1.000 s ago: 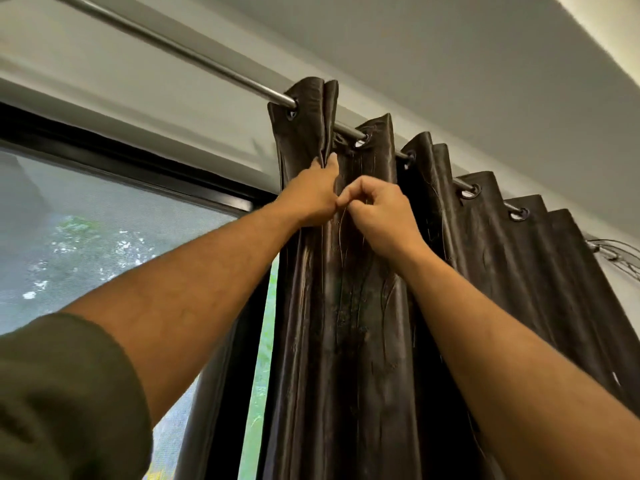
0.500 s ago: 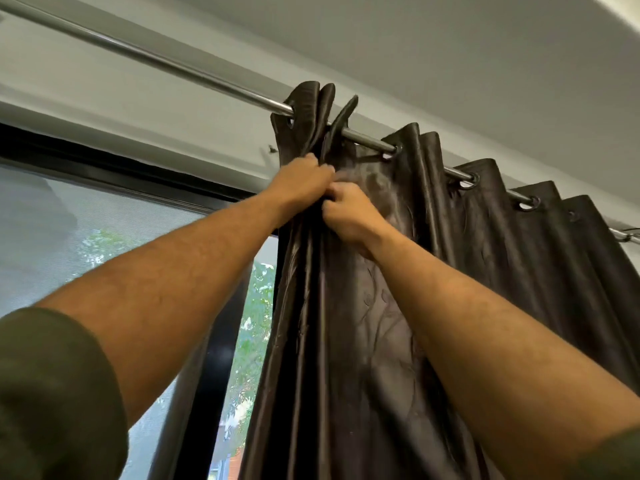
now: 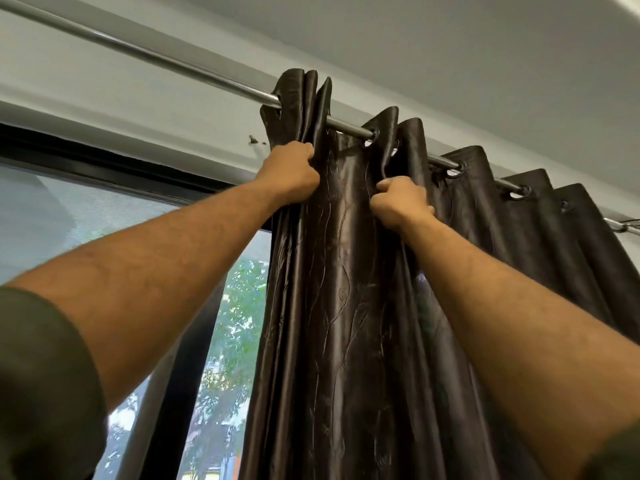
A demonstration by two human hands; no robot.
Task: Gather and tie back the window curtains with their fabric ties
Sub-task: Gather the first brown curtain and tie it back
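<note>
Fingertips of both hands (image 3: 346, 188) buried in curtain (image 3: 346, 306) folds

We could not see the fingertips of the left hand (image 3: 292, 168) or right hand (image 3: 401, 200), buried in folds of the curtain (image 3: 346, 289), whose lower part the bottom edge cut off. The rod (image 3: 138, 50) ran out of view at both sides and passed hidden behind the pleats. No tie could be made out.

no readable text, label, brand or number shows anywhere.
</note>
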